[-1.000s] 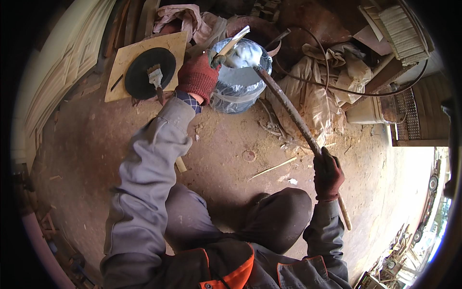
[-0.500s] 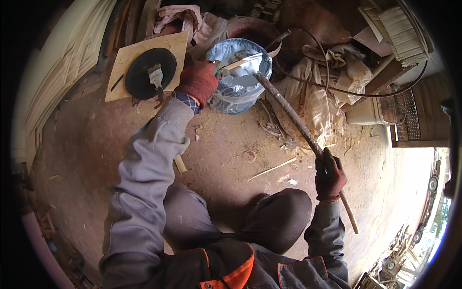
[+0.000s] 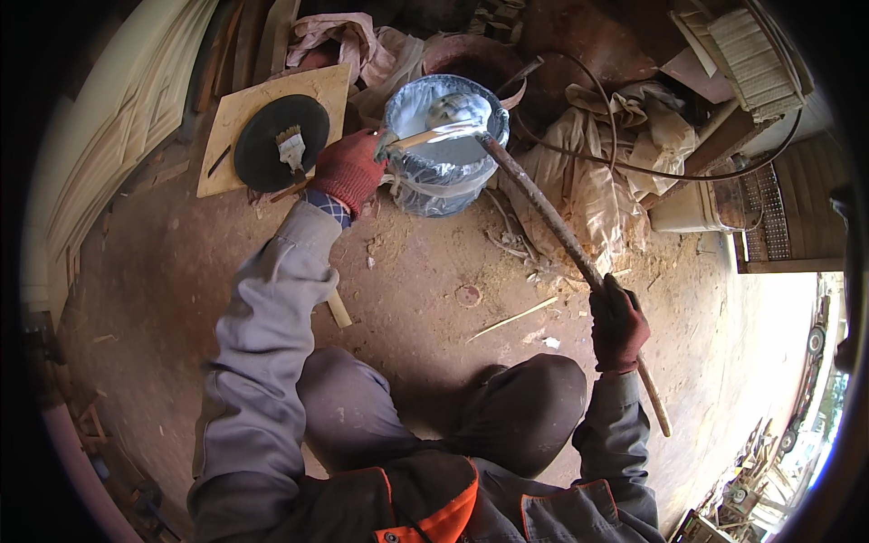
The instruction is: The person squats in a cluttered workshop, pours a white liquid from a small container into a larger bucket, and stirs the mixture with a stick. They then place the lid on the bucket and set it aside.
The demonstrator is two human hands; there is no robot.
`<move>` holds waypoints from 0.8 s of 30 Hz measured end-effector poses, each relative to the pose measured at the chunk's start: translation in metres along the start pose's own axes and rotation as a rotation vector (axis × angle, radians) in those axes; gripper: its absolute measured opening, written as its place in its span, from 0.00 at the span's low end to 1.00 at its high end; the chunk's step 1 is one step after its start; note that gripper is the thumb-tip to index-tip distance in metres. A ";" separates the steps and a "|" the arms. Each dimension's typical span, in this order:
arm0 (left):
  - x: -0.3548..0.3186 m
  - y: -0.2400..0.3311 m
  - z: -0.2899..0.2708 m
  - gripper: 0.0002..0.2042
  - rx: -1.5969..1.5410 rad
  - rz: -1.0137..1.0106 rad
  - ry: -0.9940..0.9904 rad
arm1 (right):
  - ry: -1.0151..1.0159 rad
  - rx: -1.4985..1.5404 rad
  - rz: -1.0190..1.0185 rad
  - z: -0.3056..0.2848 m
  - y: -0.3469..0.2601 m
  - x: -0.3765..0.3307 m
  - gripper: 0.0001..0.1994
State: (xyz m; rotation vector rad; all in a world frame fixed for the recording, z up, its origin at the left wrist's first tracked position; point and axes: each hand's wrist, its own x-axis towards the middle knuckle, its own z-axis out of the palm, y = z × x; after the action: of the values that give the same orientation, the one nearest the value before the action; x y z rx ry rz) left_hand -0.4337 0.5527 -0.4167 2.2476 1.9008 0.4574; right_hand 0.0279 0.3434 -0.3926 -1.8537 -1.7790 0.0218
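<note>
Clearly, from the head view, your right hand point(image 3: 619, 324) is clenched low on the long rough stick point(image 3: 561, 237), a stiff, light, grippy thing best held near that end; its far tip rests at the rim of the blue bucket point(image 3: 445, 154). Your left hand point(image 3: 347, 169) grasps a flat scraper point(image 3: 433, 135), thin and rigid, laid across the bucket's pale, likely slippery contents

Bucket point(image 3: 444, 176): contents read only as pale glare; substance not identifiable. Stick point(image 3: 543, 213): far tip lost inside the bucket, mid-length covered by the gloved right hand point(image 3: 618, 328). Left hand point(image 3: 348, 169): glove hides the fingers' grip on the tool handle.
</note>
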 end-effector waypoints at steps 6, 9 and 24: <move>-0.009 0.013 -0.007 0.17 0.086 -0.096 0.157 | -0.041 0.025 0.041 0.001 0.001 -0.006 0.19; -0.007 0.028 -0.006 0.18 0.089 -0.134 0.233 | -0.057 0.065 0.094 0.001 -0.002 -0.010 0.18; 0.008 0.047 0.014 0.18 0.136 -0.166 0.200 | -0.122 0.131 0.227 -0.005 -0.003 -0.017 0.17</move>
State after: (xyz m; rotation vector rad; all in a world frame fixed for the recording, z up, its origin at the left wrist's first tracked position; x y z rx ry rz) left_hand -0.3842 0.5530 -0.4137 2.1706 2.2612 0.5621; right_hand 0.0248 0.3250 -0.3931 -1.9839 -1.5939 0.3355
